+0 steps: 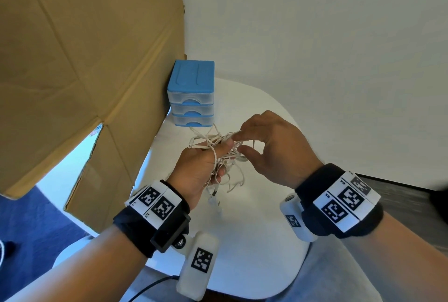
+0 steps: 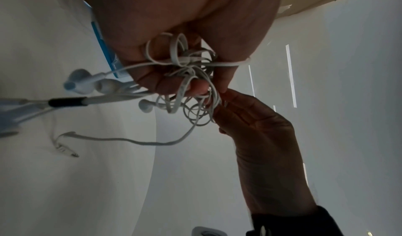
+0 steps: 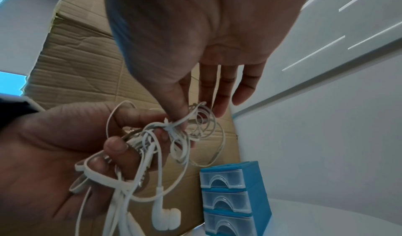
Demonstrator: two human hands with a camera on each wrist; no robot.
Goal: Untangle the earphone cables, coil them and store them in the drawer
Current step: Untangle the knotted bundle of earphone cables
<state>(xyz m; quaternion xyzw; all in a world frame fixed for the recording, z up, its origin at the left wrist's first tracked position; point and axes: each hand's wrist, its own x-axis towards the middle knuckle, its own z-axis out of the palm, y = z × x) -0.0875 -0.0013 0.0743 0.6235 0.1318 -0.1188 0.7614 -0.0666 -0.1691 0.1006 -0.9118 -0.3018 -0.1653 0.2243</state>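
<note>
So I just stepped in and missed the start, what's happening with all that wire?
A person is working on a knot of white earphone cables above a white table. The left hand grips the bundle while the right hand pinches a strand at its top to pick it loose. The cables are still badly tangled, with earbuds dangling below. The small blue drawer unit stands behind, all three drawers closed.
</note>
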